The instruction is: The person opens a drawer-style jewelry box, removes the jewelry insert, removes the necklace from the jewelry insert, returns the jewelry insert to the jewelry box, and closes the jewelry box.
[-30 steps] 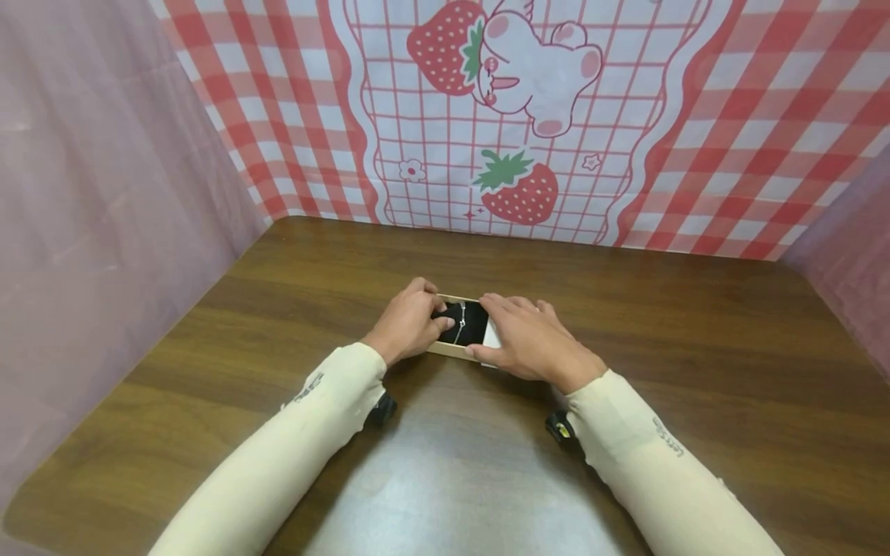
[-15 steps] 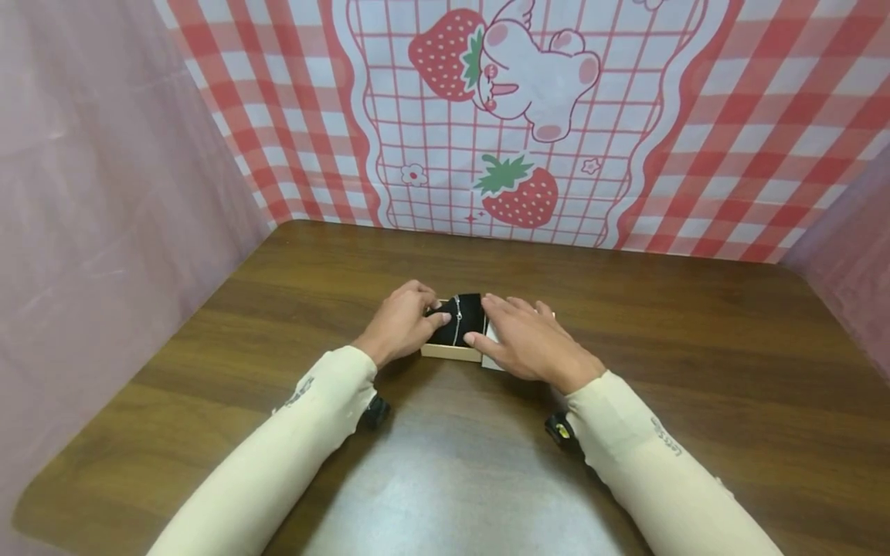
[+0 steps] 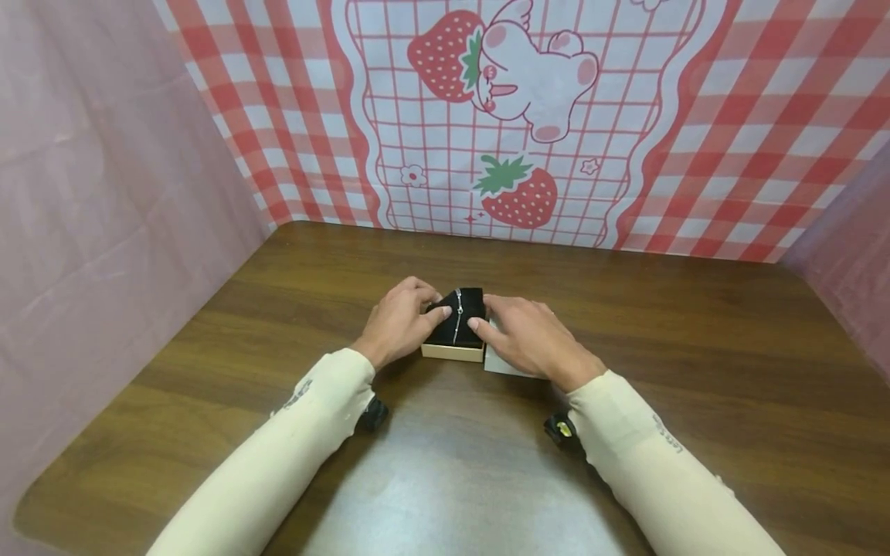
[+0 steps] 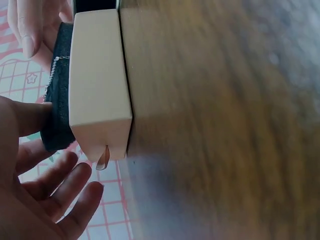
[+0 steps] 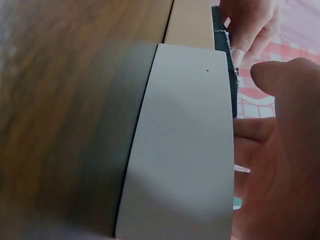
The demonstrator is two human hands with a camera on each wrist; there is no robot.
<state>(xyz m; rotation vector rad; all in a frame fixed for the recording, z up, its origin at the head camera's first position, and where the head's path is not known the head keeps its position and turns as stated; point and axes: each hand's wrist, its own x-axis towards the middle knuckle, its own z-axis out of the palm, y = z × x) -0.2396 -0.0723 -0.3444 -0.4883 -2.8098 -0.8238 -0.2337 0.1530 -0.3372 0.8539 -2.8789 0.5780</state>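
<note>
On this wooden table point(image 3: 695, 332), my left hand point(image 3: 398, 318) pinches the bracelet cushion point(image 3: 470, 306) partly clear of its drawer point(image 3: 452, 353), right hand point(image 3: 531, 336) loose.

A white box point(image 5: 180, 140) lies at centre on the wood-grain table point(image 5: 65, 120), which fills eight to eleven o'clock; past its far edge, towards twelve, shows a tan box point(image 5: 189, 22). At about one o'clock a black pad point(image 5: 219, 19) bears a silver chain point(image 5: 228, 39), a left-hand point(image 5: 257, 25) fingertip beside it. The right hand point(image 5: 290, 155) occupies three to five o'clock, thumb clear of the pad, fingers partly hidden behind the white box.
</note>
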